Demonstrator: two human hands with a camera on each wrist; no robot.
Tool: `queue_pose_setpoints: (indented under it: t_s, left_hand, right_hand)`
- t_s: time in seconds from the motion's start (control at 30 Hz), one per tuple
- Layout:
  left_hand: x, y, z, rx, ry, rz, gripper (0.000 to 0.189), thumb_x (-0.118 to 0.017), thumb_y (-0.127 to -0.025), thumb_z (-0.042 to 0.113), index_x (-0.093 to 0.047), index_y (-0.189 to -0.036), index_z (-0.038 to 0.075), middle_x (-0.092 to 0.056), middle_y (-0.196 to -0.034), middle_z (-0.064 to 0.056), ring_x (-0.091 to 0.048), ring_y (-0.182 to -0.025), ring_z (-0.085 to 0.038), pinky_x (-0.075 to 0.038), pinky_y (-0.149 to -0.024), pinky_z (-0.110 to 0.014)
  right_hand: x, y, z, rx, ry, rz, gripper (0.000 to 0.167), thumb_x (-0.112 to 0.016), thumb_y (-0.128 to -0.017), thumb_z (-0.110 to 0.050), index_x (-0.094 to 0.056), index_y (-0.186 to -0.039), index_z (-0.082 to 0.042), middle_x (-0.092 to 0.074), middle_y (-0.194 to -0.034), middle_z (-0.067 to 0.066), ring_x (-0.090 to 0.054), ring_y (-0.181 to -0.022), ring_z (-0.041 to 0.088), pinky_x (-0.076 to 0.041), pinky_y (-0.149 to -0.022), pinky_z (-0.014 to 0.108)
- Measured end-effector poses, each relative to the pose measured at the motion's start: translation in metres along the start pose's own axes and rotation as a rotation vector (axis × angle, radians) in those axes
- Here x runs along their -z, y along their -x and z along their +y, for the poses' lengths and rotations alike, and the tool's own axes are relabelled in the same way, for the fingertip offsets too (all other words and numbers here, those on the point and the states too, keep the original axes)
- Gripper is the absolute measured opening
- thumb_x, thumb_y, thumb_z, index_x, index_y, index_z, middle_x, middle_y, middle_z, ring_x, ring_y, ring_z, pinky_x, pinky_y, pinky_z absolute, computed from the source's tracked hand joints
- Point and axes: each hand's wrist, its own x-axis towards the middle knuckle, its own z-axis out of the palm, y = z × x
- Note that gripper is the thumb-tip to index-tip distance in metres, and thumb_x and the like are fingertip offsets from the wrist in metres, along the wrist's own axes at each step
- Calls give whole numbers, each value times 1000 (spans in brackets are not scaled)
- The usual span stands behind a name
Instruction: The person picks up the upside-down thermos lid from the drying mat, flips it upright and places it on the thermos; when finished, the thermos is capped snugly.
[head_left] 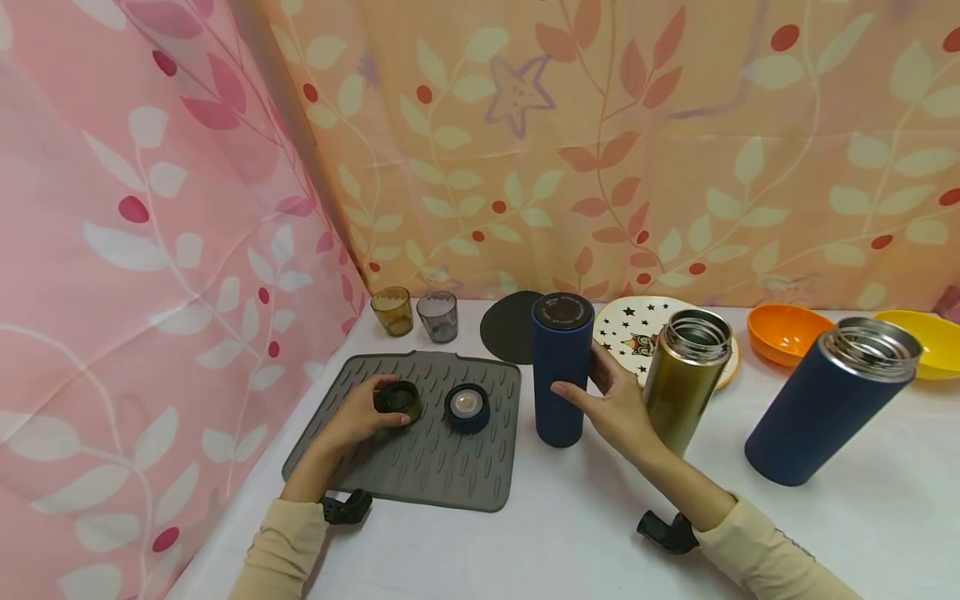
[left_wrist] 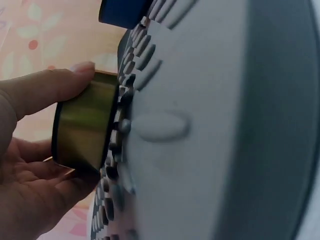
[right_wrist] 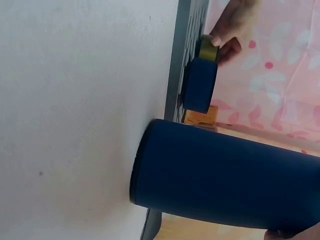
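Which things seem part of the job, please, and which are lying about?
Likely in use: gold cap in left hand, navy bottle in right hand, navy cap, gray mat, open gold bottle, open navy bottle.

Apparently idle: amber cup, gray cup, black disc, plate, orange bowl, yellow bowl.

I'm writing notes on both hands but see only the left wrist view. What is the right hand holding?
Observer: The right hand grips a tall, dark-blue cylindrical bottle with its round black end facing up.
Operator: Are any bottles open?
Observer: Yes, two: a shiny gold metal bottle and a wider dark-blue bottle, both to the right of the gripped one in the head view.
Operator: What drinkware stands beyond the grey, ridged rectangular mat?
Observer: A small see-through amber tumbler and a smoky-grey tumbler, side by side.
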Motion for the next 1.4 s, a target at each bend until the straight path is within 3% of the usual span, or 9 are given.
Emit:
queue_pose_setpoints:
  t_s: [0.1,0.2,0.5,0.6,0.77,0.87,1.03,1.23,1.4]
  left_hand:
    - [1,1,8,-11,30,29,76,-80,-70,23,-42,-132,2,-48,-129,-21,-45,-117,-37,-36,-97,-54]
    - [1,4,22,-103,76,52,73,-80,-70,25,-44,-131,5,-51,-126,-16,-48,-115,-33,-39,-96,-52]
    - [-13,26,99,-586,293,18,66,-78,-72,15,-48,-130,6,-55,-123,-9,-52,-112,-16,-44,-96,-20]
    - [-21,34,124,-732,330,2,71,-80,-68,10,-47,-130,2,-53,-125,-13,-50,-116,-14,-42,-98,-20]
    - [-35,43,158,-933,325,-18,77,-84,-61,5,-46,-128,-1,-54,-124,-18,-54,-113,-19,-47,-94,-29]
    - [-46,45,173,-1021,260,17,78,-85,-61,9,-47,-127,0,-55,-124,-15,-55,-114,-20,-47,-94,-29]
    - [-62,45,187,-1095,204,73,78,-86,-60,12,-48,-126,-2,-55,-123,-16,-53,-116,-21,-43,-99,-31]
    - [-68,49,188,-1076,194,87,81,-86,-59,13,-46,-128,-1,-54,-126,-16,-51,-119,-21,-40,-102,-31]
    - [-68,49,186,-1054,260,47,80,-84,-61,10,-45,-130,-2,-52,-129,-16,-48,-122,-22,-40,-102,-31]
  right_hand:
    - [1,1,-1,-31,16,-13,78,-71,-80,-29,-30,-143,-8,-41,-142,12,-40,-131,29,-32,-106,44]
    - [4,3,-3,-49,34,-18,79,-70,-81,-30,-28,-144,-8,-37,-145,13,-37,-132,29,-32,-106,42]
    - [16,22,-16,109,-49,102,59,-66,-84,-11,-39,-137,-5,-46,-138,9,-45,-127,12,-36,-98,13]
    - [19,31,-23,155,-84,111,52,-63,-86,-5,-42,-133,-3,-51,-132,12,-49,-121,5,-38,-97,12]
    - [21,46,-33,195,-90,-8,41,-56,-90,-4,-45,-130,-1,-57,-123,10,-53,-115,3,-41,-94,14]
    - [22,51,-38,167,-143,-115,38,-53,-92,-3,-45,-129,2,-59,-122,0,-55,-113,4,-44,-92,15]
    - [22,55,-43,44,-281,-220,42,-49,-93,-4,-40,-132,9,-59,-119,-12,-57,-110,3,-47,-88,17]
    - [23,57,-45,-45,-358,-234,48,-53,-92,-6,-35,-133,12,-59,-118,-12,-59,-108,4,-48,-87,19]
    - [25,58,-47,-38,-393,-243,48,-51,-93,-5,-34,-133,13,-59,-120,-11,-59,-109,5,-48,-87,20]
